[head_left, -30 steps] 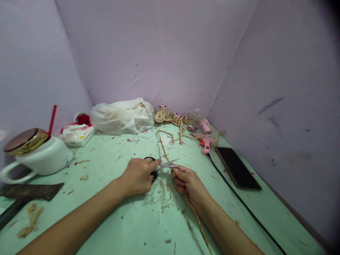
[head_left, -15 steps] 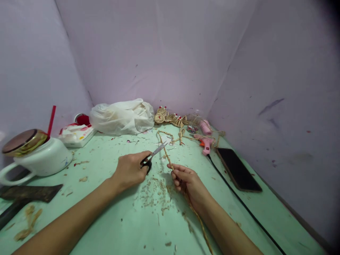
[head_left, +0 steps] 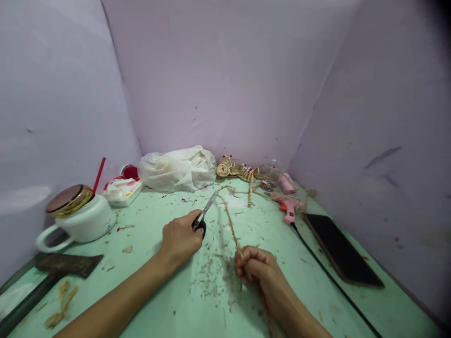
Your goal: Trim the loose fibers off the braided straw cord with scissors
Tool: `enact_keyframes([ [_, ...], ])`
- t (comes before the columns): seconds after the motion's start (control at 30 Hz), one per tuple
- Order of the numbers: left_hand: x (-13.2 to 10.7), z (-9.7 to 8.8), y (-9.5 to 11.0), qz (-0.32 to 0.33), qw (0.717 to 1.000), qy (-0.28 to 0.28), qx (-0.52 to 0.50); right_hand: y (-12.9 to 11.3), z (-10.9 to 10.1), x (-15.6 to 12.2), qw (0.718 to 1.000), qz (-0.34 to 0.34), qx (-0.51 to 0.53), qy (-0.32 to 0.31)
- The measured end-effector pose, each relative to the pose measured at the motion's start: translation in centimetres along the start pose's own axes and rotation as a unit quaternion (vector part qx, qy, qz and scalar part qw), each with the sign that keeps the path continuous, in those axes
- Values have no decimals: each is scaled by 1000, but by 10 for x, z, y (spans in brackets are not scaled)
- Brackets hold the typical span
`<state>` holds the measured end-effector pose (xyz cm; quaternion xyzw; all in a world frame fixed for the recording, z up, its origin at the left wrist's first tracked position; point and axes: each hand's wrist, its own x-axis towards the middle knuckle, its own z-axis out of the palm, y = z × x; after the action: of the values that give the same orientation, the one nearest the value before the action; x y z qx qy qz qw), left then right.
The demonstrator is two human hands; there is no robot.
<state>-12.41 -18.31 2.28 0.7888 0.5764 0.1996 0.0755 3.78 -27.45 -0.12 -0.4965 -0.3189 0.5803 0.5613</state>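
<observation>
My left hand (head_left: 181, 240) is closed around the black handles of a pair of scissors (head_left: 207, 210), whose blades point up and away. In my right hand (head_left: 259, 270), a thin braided straw cord (head_left: 230, 223) is pinched between thumb and fingers. From there the cord runs forward past the scissor tips toward the back of the table; the blades are beside it, and I cannot tell whether they touch. Behind my right hand the cord is blurred. Small straw clippings (head_left: 211, 274) lie on the green table (head_left: 155, 305) between my hands.
At the left stand a white mug (head_left: 89, 220), a hatchet (head_left: 70, 265) and a tissue box (head_left: 123, 192). A white plastic bag (head_left: 178, 169) and coiled straw ornaments (head_left: 225, 168) lie at the back. Right are a pink glue gun (head_left: 290, 209), its black cord and a phone (head_left: 343, 249).
My right hand has drawn back toward me with the cord, its fingers curled tighter. The left hand keeps the scissors, their blades now steeper. The whole view has shifted slightly.
</observation>
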Motion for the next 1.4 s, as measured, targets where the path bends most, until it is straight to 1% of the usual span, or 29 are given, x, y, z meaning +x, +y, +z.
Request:
enact_keyframes([
  [0.07, 0, 0, -1, 15, 1000, -3, -7, 0, 1, -2, 1000, 12, -5, -4],
  [0.2, -5, -4, -1, 44, 999, -1, -18, -4, -1, -4, 998, 49, -21, 34],
  [0.3, -12, -10, -1, 54, 998, -20, -29, -6, -4, -4, 997, 55, -38, 50],
  [0.4, -23, -14, -2, 60, 997, -39, -42, -4, -5, -3, 997, 46, -47, 43],
  [0.53, -37, -10, -6, 61, 994, -60, -74, 0, -5, -2, 998, 30, -54, 19],
  [0.67, -46, -4, -8, 143, 985, -77, -55, -3, -3, -3, 999, 30, -31, 5],
  [0.73, -48, -3, -8, 171, 982, -75, -22, -5, -3, -4, 999, 31, -14, 6],
  [0.87, -48, -5, -7, 191, 979, -70, 27, -7, -4, -4, 999, 36, 33, 23],
  [0.97, -47, -5, -6, 204, 976, -62, 34, -7, -5, -4, 996, 56, 62, 13],
  [1.13, -44, -3, -4, 260, 963, -63, 35, -10, -4, -5, 992, 81, 96, -9],
  [1.23, -44, -2, -2, 270, 960, -66, 35, -10, -3, -7, 993, 78, 86, -14],
  [1.4, -44, 0, -2, 281, 956, -73, 29, -11, 0, -9, 997, 67, 33, -11],
])
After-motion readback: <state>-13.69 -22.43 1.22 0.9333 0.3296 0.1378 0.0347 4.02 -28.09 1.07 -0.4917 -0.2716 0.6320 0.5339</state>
